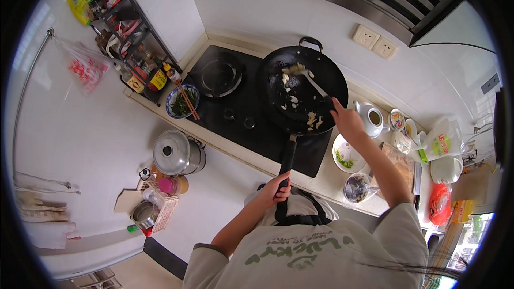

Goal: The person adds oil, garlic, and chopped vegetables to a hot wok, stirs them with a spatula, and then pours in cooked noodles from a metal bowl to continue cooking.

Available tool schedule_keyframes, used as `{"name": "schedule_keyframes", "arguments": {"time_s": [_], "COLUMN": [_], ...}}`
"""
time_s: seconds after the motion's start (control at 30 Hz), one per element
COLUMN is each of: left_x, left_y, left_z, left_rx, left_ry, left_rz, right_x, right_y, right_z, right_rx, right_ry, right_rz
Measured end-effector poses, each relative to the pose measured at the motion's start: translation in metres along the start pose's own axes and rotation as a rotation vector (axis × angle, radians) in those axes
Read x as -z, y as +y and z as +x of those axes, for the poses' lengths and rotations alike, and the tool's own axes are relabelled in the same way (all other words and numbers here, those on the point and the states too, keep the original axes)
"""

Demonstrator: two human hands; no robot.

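My left hand (277, 188) is closed around the long black handle of a wok (277, 108), which sits on the right side of a black glass hob (251, 134). In my right hand (347, 122) is the dark handle of a spatula (317, 82); its blurred head is inside the wok, towards the far side. Pale sliced pieces, perhaps garlic, lie scattered over the wok's dark inner surface, with a small heap (312, 121) near the side closest to me. A white bowl (341, 144) with chopped greens stands under my right forearm.
Chopsticks (187, 101) rest across a patterned bowl (172, 106) of green vegetables, left of the hob, near a rack (149, 28) of bottles. A lidded steel pot (174, 152) stands lower left. On the right are a white teapot (370, 118), a bowl (355, 188), a cutting board (401, 164) and a knife (417, 178).
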State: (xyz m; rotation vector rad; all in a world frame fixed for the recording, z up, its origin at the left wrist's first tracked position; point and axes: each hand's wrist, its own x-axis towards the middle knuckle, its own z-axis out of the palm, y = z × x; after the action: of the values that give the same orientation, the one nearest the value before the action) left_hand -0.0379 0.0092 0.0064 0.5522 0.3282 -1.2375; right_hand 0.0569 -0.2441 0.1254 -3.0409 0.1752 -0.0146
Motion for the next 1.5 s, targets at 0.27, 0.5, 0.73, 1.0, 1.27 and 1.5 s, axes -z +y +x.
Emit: {"name": "schedule_keyframes", "arguments": {"time_s": [0.27, 0.5, 0.73, 1.0, 1.27, 1.5], "left_x": [0.002, 0.002, 0.006, 0.006, 0.01, 0.012], "left_y": [0.007, 0.01, 0.012, 0.011, 0.014, 0.011], "left_z": [-0.012, -0.018, -0.014, -0.015, -0.015, -0.014], "left_rx": [-0.03, -0.063, -0.034, -0.047, -0.07, -0.135], "left_ry": [0.062, 0.112, 0.081, 0.057, 0.077, 0.085], "left_rz": [0.08, 0.135, 0.105, 0.118, 0.215, 0.237], "right_x": [0.067, 0.122, 0.028, 0.0, 0.113, 0.142], "right_y": [0.022, 0.005, -0.004, -0.015, 0.02, 0.022], "right_z": [-0.059, -0.103, -0.008, 0.017, -0.037, -0.075], "right_rx": [0.194, 0.16, 0.059, -0.051, 0.159, 0.132], "right_ry": [-0.145, -0.247, 0.098, 0.306, -0.088, -0.188], "right_rz": [-0.011, -0.247, 0.175, 0.399, 0.2, 0.011]}}
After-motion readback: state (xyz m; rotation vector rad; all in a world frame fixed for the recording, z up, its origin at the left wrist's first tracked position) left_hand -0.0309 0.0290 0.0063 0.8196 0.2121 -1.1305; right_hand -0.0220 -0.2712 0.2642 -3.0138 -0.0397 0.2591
